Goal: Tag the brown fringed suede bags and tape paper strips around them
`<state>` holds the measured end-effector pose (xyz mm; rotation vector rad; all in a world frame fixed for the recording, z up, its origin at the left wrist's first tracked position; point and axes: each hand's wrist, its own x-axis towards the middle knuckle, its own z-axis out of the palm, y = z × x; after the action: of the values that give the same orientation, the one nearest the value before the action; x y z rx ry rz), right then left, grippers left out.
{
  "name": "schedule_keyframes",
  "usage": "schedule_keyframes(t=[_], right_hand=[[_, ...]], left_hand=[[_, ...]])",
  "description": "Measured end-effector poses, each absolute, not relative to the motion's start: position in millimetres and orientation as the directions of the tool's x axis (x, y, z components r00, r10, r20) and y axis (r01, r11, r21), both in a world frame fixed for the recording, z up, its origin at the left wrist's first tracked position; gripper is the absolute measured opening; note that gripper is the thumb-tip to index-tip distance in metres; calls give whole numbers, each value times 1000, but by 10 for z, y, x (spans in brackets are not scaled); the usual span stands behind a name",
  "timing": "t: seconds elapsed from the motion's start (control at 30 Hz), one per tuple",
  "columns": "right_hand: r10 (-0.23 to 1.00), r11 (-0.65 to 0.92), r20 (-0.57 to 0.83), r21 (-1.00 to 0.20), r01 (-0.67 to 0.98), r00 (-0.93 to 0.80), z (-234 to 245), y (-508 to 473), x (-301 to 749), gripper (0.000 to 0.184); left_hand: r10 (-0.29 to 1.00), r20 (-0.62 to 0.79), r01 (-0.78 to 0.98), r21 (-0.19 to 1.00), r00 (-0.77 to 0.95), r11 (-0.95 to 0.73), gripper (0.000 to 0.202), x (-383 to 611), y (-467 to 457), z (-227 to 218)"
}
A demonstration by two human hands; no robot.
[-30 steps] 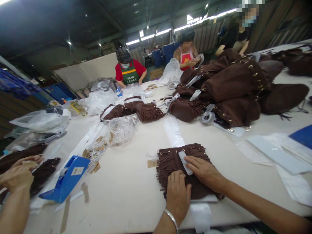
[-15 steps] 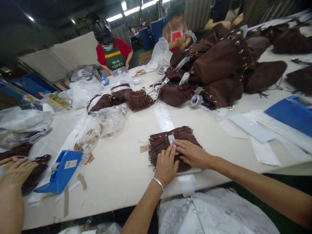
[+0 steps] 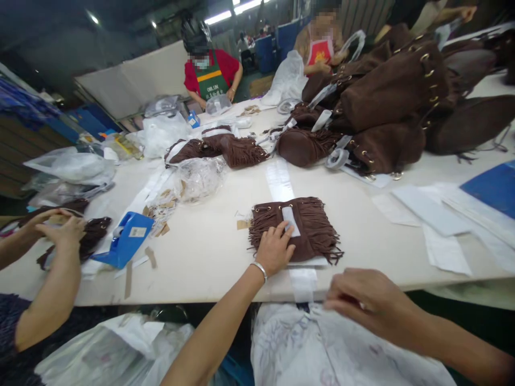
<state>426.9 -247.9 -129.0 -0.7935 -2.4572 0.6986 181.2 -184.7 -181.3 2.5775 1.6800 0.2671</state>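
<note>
A dark brown fringed suede bag [image 3: 311, 236] lies on the table in front of me, with gold eyelets along its top edge. Across its middle sits a whitish translucent strip [image 3: 290, 221]. My left hand [image 3: 276, 249] rests on the bag with fingers spread, its tips at the strip's lower end. A silver bangle circles that wrist. Off the bag, over the table's front edge, my right hand [image 3: 364, 297] is curled and slightly blurred. Its fingers are bent inward, hiding anything between them. A white band [image 3: 303, 284] shows below the bag on the table edge.
Brown bags [image 3: 394, 91] are heaped at the back right; more fringed bags [image 3: 243, 150] lie left of them. A blue tape dispenser [image 3: 126, 238] stands left, near another person's hands [image 3: 64, 230]. White sheets [image 3: 434, 209] lie right. Two people [image 3: 213, 75] [image 3: 322, 51] work across the table.
My right hand has left the bag and drawn back toward me to the right. My left hand stays on the bag. The view has shifted, showing more of the neighbour at left.
</note>
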Motion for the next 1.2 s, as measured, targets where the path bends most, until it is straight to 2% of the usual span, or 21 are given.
schedule_keyframes(t=[0.07, 0.17, 0.23, 0.3, 0.4, 0.53, 0.63, 0.73, 0.8, 0.93, 1.07, 1.2], right_hand=[[531, 823, 269, -388, 413, -804, -1524, -2458, 4157, 17], [291, 956, 294, -46, 291, -911, -1904, -2421, 4037, 35], [218, 965, 320, 69, 252, -922, -2114, -2415, 4014, 40], [220, 962, 349, 80, 262, -911, -2247, -2430, 4027, 35], [307, 948, 357, -34, 316, -882, -2275, -2464, 4074, 29], [454, 882, 323, -294, 367, -830, -2126, -2469, 4129, 33], [562, 792, 298, -464, 397, -772, -2049, -2447, 4134, 27], [653, 702, 246, -552, 450, -716, -2040, -2422, 4097, 15], [660, 673, 205, -589, 448, -722, -2047, -2396, 4060, 12], [622, 606, 136, -707, 365, -771, -2074, -2306, 4015, 25], [686, 390, 42, -865, 318, -727, -2163, -2219, 4038, 44], [747, 223, -95, -897, 382, -658, -2234, -2194, 4063, 51]], left_hand=[[910, 113, 903, 126, 399, -412, 53, 1814, -1852, -1811], [908, 118, 903, 111, 402, -415, 53, 1814, -1854, -1810], [907, 119, 904, 103, 404, -416, 53, 1813, -1859, -1811], [908, 117, 905, 97, 403, -414, 53, 1812, -1867, -1811], [909, 112, 906, 93, 402, -412, 53, 1812, -1878, -1805], [909, 112, 906, 93, 402, -412, 53, 1811, -1880, -1800], [907, 117, 905, 93, 404, -415, 53, 1806, -1876, -1805], [905, 121, 903, 94, 408, -420, 52, 1799, -1873, -1814], [904, 123, 902, 96, 409, -421, 52, 1795, -1870, -1820], [904, 130, 902, 101, 406, -420, 52, 1794, -1867, -1828], [904, 139, 902, 105, 404, -419, 53, 1796, -1872, -1831], [906, 145, 904, 111, 397, -414, 54, 1803, -1878, -1835]])
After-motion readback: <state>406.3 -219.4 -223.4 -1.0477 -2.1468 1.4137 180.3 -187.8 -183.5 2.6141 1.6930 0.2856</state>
